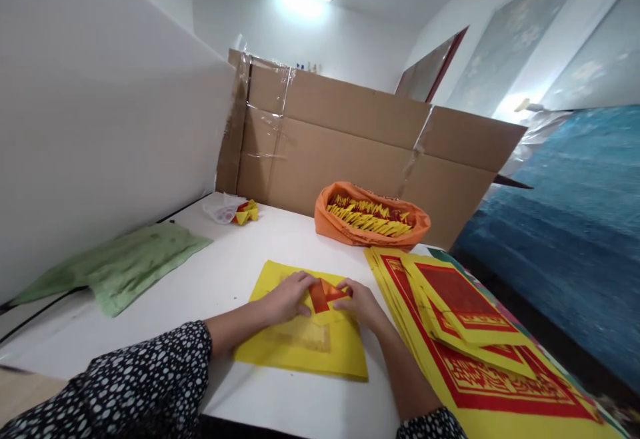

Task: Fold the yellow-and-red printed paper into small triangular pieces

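Between my two hands is a partly folded piece of yellow paper with a red panel (pixel 321 296), held just over a larger yellow sheet (pixel 260 352) that lies on the white table. My left hand (pixel 289 298) grips the folded paper by its left edge, thumb toward me and fingers on the far side. On the opposite edge, my right hand (pixel 361 302) pinches it with the fingers bent and the thumb near the lower corner. A faint printed square shows through the large sheet beneath. The undersides of the folds are hidden.
Stacked yellow-and-red printed papers (pixel 465 299) lie at the right. Behind stands an orange bag (pixel 325 222) packed with folded yellow pieces. A green cloth (pixel 125 259) lies left, with a clear plastic bag (pixel 224 208) beyond. A cardboard panel (pixel 340 132) closes off the back.
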Action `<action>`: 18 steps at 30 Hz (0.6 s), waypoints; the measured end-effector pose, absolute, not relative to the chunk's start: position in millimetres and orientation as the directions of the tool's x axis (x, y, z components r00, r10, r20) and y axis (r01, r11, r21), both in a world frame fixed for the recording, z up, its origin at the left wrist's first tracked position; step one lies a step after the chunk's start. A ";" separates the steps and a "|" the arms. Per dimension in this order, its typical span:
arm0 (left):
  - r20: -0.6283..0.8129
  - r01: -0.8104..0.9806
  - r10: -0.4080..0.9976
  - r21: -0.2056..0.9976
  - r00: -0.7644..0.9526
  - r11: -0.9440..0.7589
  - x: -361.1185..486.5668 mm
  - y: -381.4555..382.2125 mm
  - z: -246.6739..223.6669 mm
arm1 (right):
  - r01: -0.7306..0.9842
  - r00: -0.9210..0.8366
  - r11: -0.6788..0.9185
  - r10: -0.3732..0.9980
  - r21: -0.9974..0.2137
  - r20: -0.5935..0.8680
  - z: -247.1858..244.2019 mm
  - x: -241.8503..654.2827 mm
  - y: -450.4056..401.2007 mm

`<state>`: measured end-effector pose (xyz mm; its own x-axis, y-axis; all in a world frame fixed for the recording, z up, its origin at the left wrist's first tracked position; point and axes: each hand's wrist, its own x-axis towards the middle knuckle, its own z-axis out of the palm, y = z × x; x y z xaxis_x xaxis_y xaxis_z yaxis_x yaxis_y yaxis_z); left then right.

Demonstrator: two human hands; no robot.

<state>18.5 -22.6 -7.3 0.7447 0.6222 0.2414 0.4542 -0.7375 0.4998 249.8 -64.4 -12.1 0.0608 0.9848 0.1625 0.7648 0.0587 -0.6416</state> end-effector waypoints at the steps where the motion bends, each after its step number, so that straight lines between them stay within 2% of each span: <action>1: 0.243 0.464 0.651 0.529 0.719 -0.710 18.2 -20.5 -6.3 | 0.775 0.053 0.067 0.984 -0.629 0.170 -7.7 247.0 -68.2; 3: 0.304 0.470 0.695 0.557 0.652 -0.685 15.7 -19.7 0.0 | 0.810 0.028 0.130 0.965 -0.572 0.259 6.0 241.1 -80.1; 5: 0.401 0.469 0.682 0.510 0.612 -0.721 9.3 -23.8 9.1 | 0.859 -0.026 0.240 0.903 -0.452 0.429 20.0 233.5 -97.5; 7: 0.446 0.449 0.590 0.387 0.673 -0.805 -1.3 -32.0 14.8 | 0.889 -0.110 0.337 0.814 -0.310 0.570 26.8 224.4 -117.9; 9: 0.406 0.388 0.476 0.282 0.780 -0.877 -14.3 -42.1 13.1 | 0.883 -0.222 0.425 0.751 -0.198 0.622 23.1 215.6 -137.0; 10: 0.376 0.357 0.439 0.270 0.816 -0.894 -20.6 -47.0 9.7 | 0.871 -0.279 0.465 0.733 -0.158 0.621 18.1 212.2 -144.7; 12: 0.325 0.324 0.427 0.326 0.844 -0.888 -30.9 -55.0 1.7 | 0.841 -0.362 0.526 0.721 -0.126 0.591 5.6 208.3 -154.2; 14: 0.278 0.315 0.469 0.454 0.839 -0.833 -35.6 -59.4 -3.0 | 0.828 -0.370 0.537 0.740 -0.161 0.561 -4.1 208.1 -154.7; 18: 0.159 0.395 0.736 0.758 0.658 -0.518 -27.2 -55.2 3.5 | 0.858 -0.210 0.405 0.838 -0.316 0.503 0.0 210.2 -132.7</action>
